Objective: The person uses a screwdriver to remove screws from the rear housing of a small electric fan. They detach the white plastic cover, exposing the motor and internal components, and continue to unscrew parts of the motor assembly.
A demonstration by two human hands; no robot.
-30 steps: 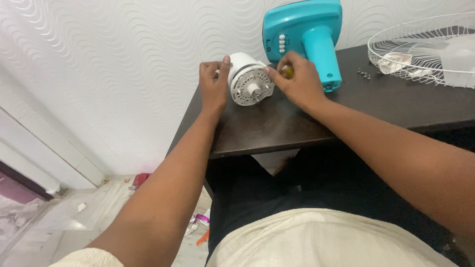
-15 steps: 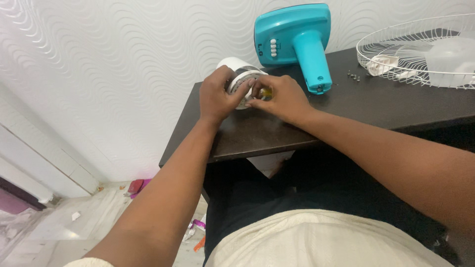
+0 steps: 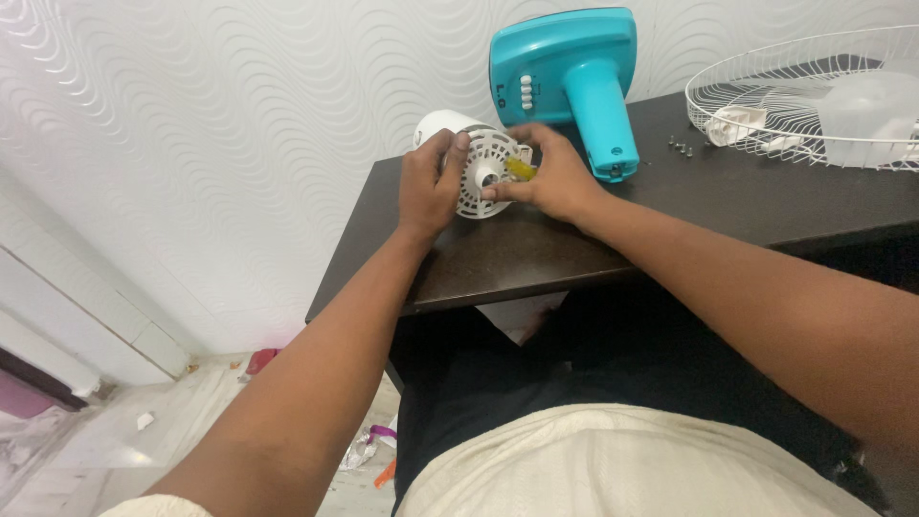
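Observation:
A white fan motor housing (image 3: pixel 485 170) with a round slotted face lies on its side at the far left of a dark table (image 3: pixel 574 239). My left hand (image 3: pixel 428 188) grips its left rim. My right hand (image 3: pixel 552 178) is against its right side, pinching a small yellow-handled tool (image 3: pixel 520 169) held to the slotted face. A turquoise fan base (image 3: pixel 572 72) with a neck and white buttons lies just behind my right hand.
A white wire fan guard (image 3: pixel 804 96) with a translucent blade inside sits at the table's far right. Several small screws (image 3: pixel 681 146) lie between it and the turquoise base. A wavy-textured white wall stands behind. Scraps litter the tiled floor (image 3: pixel 191 421) on the left.
My left hand slid from the front of the motor housing to its left rim, uncovering the slotted face. My right hand has brought the yellow tool onto the face.

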